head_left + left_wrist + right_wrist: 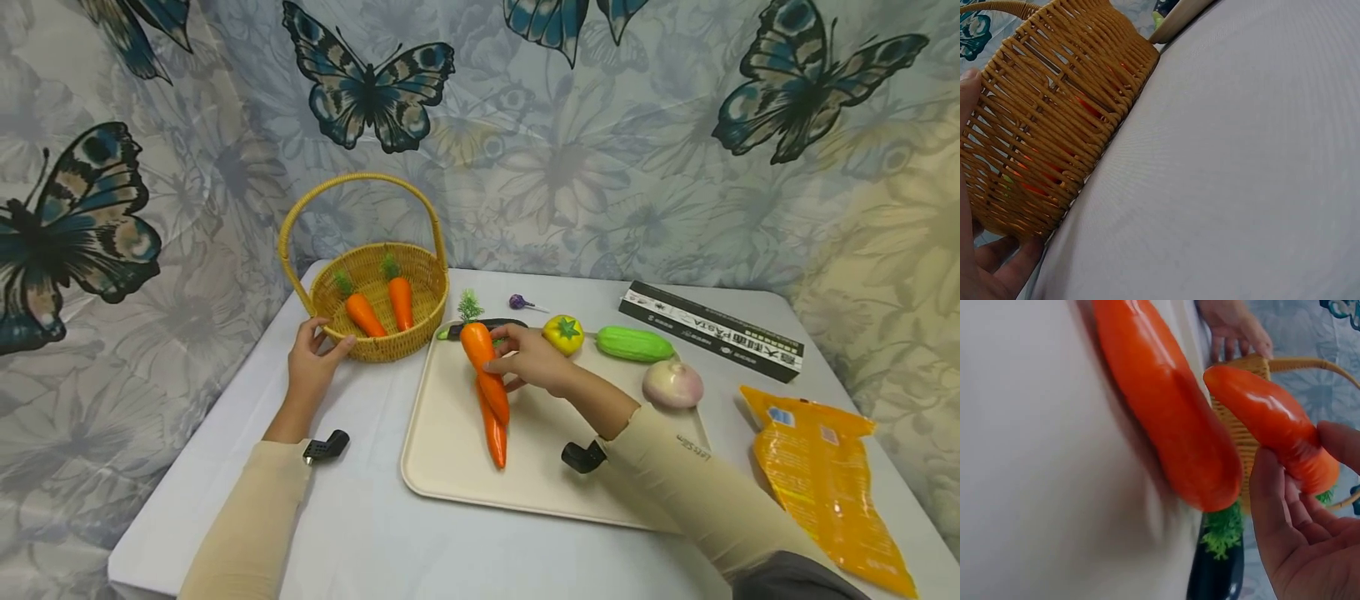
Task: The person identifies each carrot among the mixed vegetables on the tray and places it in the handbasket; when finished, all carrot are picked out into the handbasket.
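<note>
While two carrots (365,315) are lying in far-left basket (390,348), left hand (309,367) is gripping it, right hand (542,362) is pinching third (493,390), fourth (495,446) remaining on tray (446,437).

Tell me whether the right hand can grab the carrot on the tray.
Probably not yet: the right hand is full, pinching another carrot. Otherwise the way looks free, with nothing lying on the tray carrot.

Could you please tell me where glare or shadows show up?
Head view: sheen on the orange packet; left wrist view: white tablecloth dull grey, no strong glare; right wrist view: shine on the held carrot, soft shadow on the tray beside the lying carrot.
</note>
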`<state>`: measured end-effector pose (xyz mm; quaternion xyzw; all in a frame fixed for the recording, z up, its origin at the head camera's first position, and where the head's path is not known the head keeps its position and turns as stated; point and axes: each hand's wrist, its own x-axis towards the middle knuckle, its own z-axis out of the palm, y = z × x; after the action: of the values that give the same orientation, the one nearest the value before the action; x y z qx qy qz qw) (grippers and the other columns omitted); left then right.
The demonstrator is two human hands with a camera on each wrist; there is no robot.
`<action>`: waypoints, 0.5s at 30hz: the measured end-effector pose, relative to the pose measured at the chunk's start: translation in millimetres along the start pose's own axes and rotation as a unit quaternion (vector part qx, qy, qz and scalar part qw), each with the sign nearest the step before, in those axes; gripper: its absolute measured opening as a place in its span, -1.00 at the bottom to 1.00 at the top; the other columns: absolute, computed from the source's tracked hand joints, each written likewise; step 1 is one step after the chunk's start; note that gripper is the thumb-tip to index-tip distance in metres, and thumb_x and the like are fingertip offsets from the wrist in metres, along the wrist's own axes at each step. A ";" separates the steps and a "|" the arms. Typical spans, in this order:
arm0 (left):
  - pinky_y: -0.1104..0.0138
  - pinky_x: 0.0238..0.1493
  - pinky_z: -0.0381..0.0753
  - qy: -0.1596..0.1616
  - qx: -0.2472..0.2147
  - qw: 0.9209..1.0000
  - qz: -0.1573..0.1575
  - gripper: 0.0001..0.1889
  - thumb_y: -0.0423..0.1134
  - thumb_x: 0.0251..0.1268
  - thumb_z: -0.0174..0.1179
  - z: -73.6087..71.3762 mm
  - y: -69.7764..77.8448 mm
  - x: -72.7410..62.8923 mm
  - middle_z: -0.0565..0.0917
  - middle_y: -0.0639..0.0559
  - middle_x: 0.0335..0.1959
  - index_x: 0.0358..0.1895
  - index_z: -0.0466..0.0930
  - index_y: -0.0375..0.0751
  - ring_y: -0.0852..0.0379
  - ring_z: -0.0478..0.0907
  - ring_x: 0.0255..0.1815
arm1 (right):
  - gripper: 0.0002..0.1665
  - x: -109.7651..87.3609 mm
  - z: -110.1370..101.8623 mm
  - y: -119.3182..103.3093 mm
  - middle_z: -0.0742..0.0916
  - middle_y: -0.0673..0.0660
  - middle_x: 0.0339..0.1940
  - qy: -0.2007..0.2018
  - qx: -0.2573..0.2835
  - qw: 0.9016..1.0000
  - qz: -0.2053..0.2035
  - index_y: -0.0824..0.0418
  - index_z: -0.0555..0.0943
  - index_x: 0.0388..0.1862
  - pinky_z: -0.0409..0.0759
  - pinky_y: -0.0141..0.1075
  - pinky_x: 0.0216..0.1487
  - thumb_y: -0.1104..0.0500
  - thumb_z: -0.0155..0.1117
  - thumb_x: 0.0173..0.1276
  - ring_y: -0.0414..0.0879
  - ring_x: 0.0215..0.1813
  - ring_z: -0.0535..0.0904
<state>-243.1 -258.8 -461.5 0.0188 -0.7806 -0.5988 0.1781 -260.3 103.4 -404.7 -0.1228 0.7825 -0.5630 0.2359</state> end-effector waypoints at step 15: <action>-0.05 0.27 0.39 0.001 0.002 1.000 0.011 -0.35 -0.19 0.22 0.38 0.3 1.5 -1.1 0.22 -0.27 0.43 0.26 0.29 -0.40 -0.18 0.19 0.43 | -0.35 43.3 13.2 -35.5 0.55 0.26 -0.04 -0.004 0.019 1.000 -0.002 0.21 0.34 0.30 0.72 -0.02 -0.19 0.21 0.39 0.29 0.07 -0.12 0.62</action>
<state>-241.9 -257.9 -460.4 0.0109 -0.7815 -0.5956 0.1854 -293.4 60.8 -384.7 -0.1221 0.7704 -0.5778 0.2402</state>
